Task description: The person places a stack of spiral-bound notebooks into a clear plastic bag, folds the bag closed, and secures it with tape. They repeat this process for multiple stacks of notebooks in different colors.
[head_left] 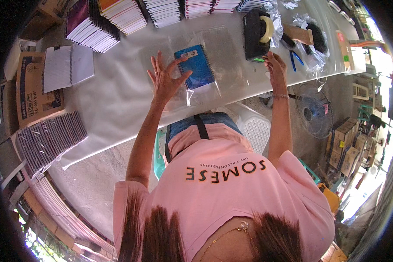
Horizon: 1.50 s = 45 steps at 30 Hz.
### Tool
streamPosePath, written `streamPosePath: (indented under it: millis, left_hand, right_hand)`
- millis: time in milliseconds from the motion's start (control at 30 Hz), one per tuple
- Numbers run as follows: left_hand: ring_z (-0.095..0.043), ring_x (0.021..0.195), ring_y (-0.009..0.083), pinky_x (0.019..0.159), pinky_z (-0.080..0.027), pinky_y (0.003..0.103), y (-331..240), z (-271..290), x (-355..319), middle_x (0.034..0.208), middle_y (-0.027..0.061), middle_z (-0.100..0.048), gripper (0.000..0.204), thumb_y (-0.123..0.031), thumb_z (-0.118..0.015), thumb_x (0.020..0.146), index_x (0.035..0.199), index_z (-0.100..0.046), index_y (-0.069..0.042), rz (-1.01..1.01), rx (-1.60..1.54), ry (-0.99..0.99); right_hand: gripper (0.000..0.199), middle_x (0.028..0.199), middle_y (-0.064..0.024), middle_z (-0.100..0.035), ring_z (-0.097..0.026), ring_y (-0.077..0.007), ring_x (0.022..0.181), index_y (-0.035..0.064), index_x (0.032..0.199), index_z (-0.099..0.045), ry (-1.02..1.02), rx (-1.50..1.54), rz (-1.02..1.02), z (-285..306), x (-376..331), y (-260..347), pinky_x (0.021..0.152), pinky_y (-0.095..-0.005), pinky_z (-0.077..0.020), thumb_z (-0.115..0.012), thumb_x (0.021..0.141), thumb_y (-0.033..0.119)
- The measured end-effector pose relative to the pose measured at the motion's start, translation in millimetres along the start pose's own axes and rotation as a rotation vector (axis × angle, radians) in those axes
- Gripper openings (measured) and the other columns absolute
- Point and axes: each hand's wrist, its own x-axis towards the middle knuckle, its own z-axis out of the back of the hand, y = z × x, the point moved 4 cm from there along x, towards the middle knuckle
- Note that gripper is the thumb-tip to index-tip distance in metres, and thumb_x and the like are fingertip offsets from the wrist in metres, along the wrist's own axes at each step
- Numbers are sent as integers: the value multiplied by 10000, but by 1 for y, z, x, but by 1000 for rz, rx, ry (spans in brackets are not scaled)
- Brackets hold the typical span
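A blue spiral notebook (195,69) with a pale label lies on a clear plastic sheet (227,56) on the table. My left hand (165,78) is over its left side, fingers spread, with thumb and index at the cover. At the near end of a black tape dispenser (252,37), which carries a yellowish tape roll (266,29), my right hand (276,67) is closed in a pinch. What looks like a small piece of clear tape is at its fingertips, though it is hard to see.
Stacks of spiral notebooks (126,19) line the far edge. Blue-handled scissors (296,60) and a brush (316,37) lie right of the dispenser. At left are an open notebook (70,67), a carton (32,87) and bound notebooks (52,137). A fan (313,111) stands beyond the table's right edge.
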Motion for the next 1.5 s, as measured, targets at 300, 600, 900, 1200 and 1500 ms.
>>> streamPosePath:
  millis: [300, 600, 900, 1200, 1500]
  left_hand:
    - [-42, 1464, 424, 1085, -50, 720, -3, 3, -2, 1593, 141, -128, 542, -544, -772, 726, 1229, -620, -410, 22, -23, 25]
    - [-34, 1465, 423, 1081, -53, 723, 1, 2, -1, 1594, 156, -121, 563, -558, -763, 729, 1250, -605, -415, 46, -40, 62]
    - [-9, 1463, 433, 1074, -39, 738, 5, 3, 4, 1587, 195, -99, 610, -591, -771, 691, 1247, -610, -398, 27, -55, 68]
    - [-76, 1467, 396, 1074, -76, 734, -23, -19, -26, 1603, 120, -112, 539, -449, -484, 970, 1477, -328, -354, 47, 270, -32]
    - [-73, 1488, 289, 1103, 42, 647, -26, -51, -43, 1618, 77, -88, 579, -329, -267, 1058, 1555, -35, -147, 191, -150, -81]
  right_hand:
    - [230, 830, -45, -635, -649, -138, 748, 9, 955, -610, -23, -27, -41, 12, -27, -52, 655, -259, -522, -649, 931, 235]
    - [151, 812, -49, -644, -582, -88, 716, 21, 941, -633, 450, -367, 119, -76, -43, -21, 621, -265, -482, -638, 913, 170]
    - [226, 812, -173, -688, -679, -282, 751, -20, 860, -675, 939, -820, 489, -229, -56, 25, 682, -363, -517, -734, 794, 188]
    - [314, 658, -124, -686, -681, -236, 612, 0, 737, -689, 1062, -983, 443, -251, -32, 6, 606, -352, -517, -803, 719, 291]
    - [406, 675, -128, -655, -658, -256, 634, 28, 729, -665, 773, -1291, 686, -233, -44, 15, 601, -390, -508, -778, 755, 417]
